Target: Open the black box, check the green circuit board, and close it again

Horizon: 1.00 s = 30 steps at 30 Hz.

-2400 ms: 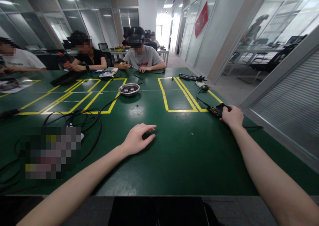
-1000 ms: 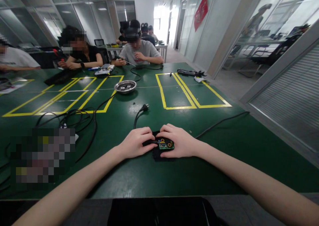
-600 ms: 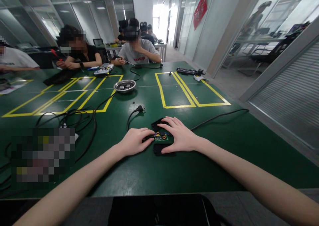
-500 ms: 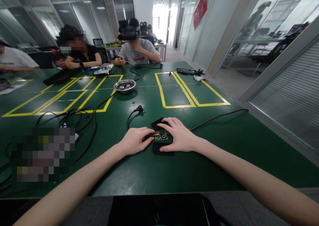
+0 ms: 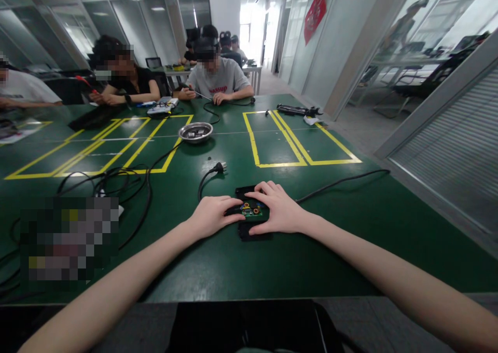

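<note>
A small green circuit board [image 5: 252, 211] with copper-wound coils lies between two halves of a black plastic casing. The far casing half [image 5: 241, 191] is partly covered by my fingers; the near half [image 5: 254, 232] lies towards me. My left hand [image 5: 210, 215] grips the board's left end between thumb and fingers, where a black cable meets it. From the right, my right hand [image 5: 284, 210] curves around the casing, its fingertips on the far half and its thumb on the near half. The board's right end is hidden under the right palm.
A black power plug [image 5: 220, 167] lies beyond my left hand. Farther back stands a metal bowl [image 5: 195, 133] holding metal parts. Looped black cables [image 5: 112, 179] lie at left, and another cable [image 5: 342, 181] runs right. Yellow tape marks the green table [image 5: 311, 259]. Other people sit opposite.
My left thumb and fingers have spread slightly at the board's end. My right hand has barely moved on the casing. Across the table, a person's hand has come down from the head.
</note>
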Tool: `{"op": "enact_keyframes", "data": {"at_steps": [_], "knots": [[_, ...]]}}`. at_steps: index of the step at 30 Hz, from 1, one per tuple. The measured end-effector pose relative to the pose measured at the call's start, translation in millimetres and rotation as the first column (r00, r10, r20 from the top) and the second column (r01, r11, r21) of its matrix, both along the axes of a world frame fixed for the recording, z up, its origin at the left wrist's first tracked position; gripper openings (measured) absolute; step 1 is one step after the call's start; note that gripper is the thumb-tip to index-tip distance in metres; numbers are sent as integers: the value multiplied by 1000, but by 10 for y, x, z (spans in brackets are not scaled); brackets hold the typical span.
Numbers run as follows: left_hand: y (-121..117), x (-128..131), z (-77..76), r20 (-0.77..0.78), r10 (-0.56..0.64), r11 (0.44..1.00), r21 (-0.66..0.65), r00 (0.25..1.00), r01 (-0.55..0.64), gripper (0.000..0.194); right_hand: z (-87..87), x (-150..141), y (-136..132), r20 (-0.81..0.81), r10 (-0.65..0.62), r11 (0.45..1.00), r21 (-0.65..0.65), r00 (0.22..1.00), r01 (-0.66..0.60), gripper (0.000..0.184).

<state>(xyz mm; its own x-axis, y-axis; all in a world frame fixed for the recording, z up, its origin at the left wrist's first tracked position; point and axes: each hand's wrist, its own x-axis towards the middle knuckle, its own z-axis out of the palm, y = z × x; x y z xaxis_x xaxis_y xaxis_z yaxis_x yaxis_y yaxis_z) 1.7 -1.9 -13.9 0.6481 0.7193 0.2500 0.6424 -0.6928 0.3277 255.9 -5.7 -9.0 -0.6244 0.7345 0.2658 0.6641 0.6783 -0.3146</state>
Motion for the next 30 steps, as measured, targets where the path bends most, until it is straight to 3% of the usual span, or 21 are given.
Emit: {"op": "enact_keyframes", "data": {"at_steps": [17,21,26,30], "knots": [[42,18,46,-8,64,997,34,998,-64,33,-14,-64,34,-136,-31,999,17,990,33,70],[34,7,56,89,49,999,-2,995,-49,26,71,93,54,-181,-1,1000,-21,983,-3,55],[-14,-9,123,231,-8,1000,5,973,7,18,199,431,176,-56,144,987,-70,988,-148,18],[-71,-18,189,293,-47,999,33,955,40,21,246,498,176,-40,159,987,-25,986,-160,22]]}}
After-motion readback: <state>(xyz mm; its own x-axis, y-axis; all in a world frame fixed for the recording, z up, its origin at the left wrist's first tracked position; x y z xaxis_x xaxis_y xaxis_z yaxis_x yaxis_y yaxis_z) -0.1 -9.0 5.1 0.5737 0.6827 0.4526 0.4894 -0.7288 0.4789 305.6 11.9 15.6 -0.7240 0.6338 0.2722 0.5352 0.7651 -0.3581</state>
